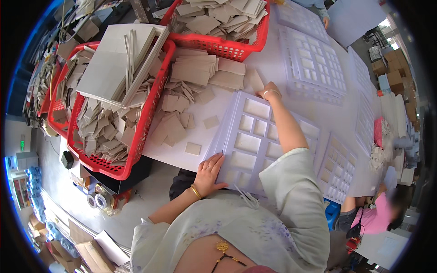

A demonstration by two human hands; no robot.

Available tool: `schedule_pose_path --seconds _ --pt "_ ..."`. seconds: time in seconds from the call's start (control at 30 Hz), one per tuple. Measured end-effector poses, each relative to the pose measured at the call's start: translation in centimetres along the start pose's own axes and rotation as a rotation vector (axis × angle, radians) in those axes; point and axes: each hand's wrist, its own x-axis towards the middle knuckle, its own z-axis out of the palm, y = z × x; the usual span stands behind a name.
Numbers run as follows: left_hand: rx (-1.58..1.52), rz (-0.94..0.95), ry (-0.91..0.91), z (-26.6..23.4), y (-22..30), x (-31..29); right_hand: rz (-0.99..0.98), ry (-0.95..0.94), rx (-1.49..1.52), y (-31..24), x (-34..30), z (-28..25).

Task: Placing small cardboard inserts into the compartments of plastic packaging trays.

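Observation:
A white tray divided into many rectangular cells (227, 144) lies in front of me, stacked on at least one more. My left hand (209, 175) rests on its near left edge, fingers stretched out and holding nothing. At the tray's far edge my right hand (270, 90) pinches a greyish cardboard piece (256, 80), which stands tilted; some fingertips are hidden. Left of the tray, flat cardboard stacks (193, 73) and loose smaller squares (193, 148) are spread over the table.
A red basket (157, 102) full of cardboard offcuts carries large boards (111, 59) on top. Another red basket (227, 51) stands behind. More compartment trays (316, 59) lie at the far right, one (337, 166) nearby. Other people (380, 214) are at the right and the far edge.

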Motion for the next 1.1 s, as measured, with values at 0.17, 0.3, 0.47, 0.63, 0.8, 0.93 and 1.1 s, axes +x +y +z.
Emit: schedule_pose_path --seconds 0.17,0.3,0.47,0.63,0.8,0.93,1.1 --pt "-0.024 0.017 0.002 -0.2 -0.2 0.4 -0.362 0.376 0.327 8.1 6.2 2.8" --pt "-0.053 0.019 0.014 -0.1 -0.3 0.4 -0.266 0.344 0.862 15.3 2.9 -1.5" --pt "-0.045 0.039 0.056 0.0 -0.4 0.5 -0.160 0.279 1.039 23.4 -3.9 -6.5" --pt "-0.030 0.049 0.031 0.0 -0.1 0.8 -0.240 0.024 1.015 30.9 -5.9 -6.5" --pt "0.005 0.038 0.034 0.0 0.1 0.6 -0.213 0.089 1.000 32.9 -5.1 -3.9" --pt "-0.004 0.038 0.033 -0.1 0.2 0.6 -0.151 0.141 0.991 33.3 -4.7 -3.1" --pt "0.004 0.039 0.035 0.1 0.2 0.6 -0.150 0.085 0.977 33.1 -4.8 -3.0"
